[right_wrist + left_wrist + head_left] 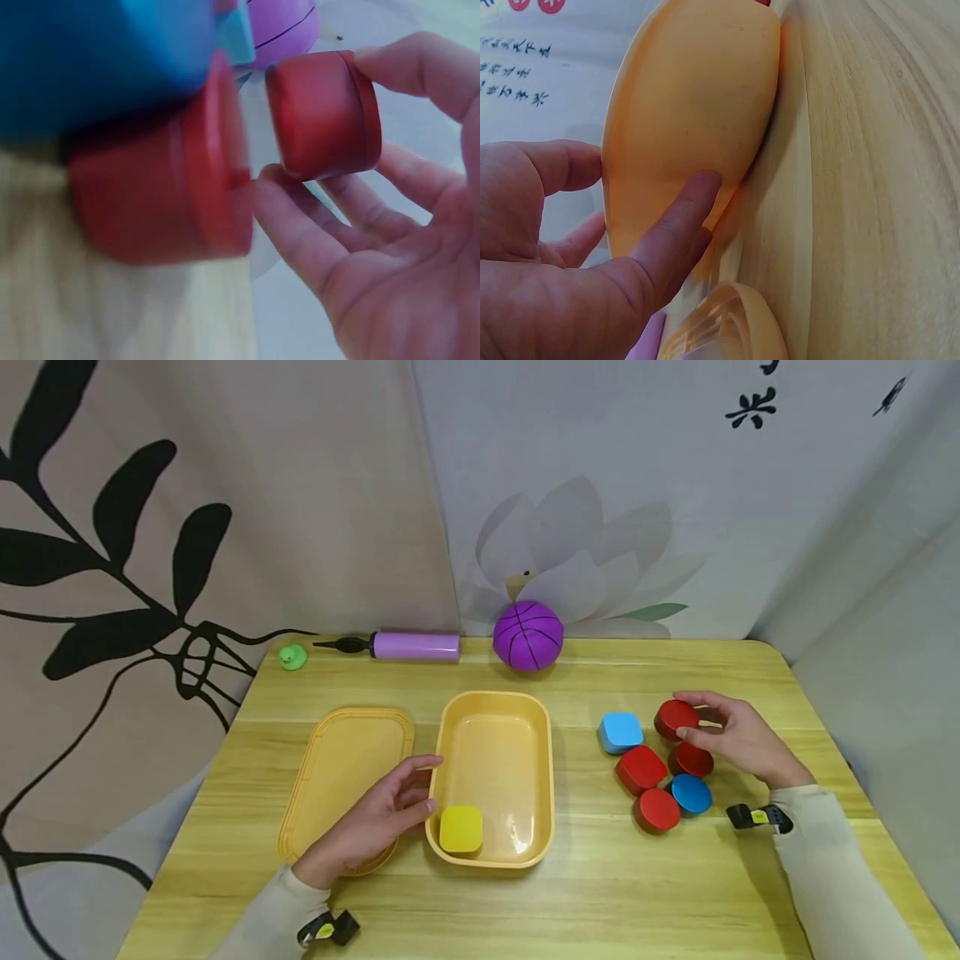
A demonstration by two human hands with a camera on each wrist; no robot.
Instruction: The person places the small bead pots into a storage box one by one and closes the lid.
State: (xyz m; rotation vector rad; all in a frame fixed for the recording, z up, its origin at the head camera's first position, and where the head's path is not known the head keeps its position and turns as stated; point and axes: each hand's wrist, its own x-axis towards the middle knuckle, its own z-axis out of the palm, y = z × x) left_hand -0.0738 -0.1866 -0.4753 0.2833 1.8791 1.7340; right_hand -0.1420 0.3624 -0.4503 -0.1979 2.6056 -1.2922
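Wood-grained table (pixel 637 893), right fingers (pixel 431 71) pinching smooth red cylinder (pixel 672 719), glossy tray (pixel 495 760)

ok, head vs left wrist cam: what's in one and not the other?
Only head: the right hand, green duck, purple ball, and the yellow block inside the tray.

Only left wrist: black characters and red marks on the backdrop, plus the tray's outer left side seen face-on.

Both: the left hand touching the tray, the lid, the wooden table, and probably the purple pump, just a sliver in left wrist.
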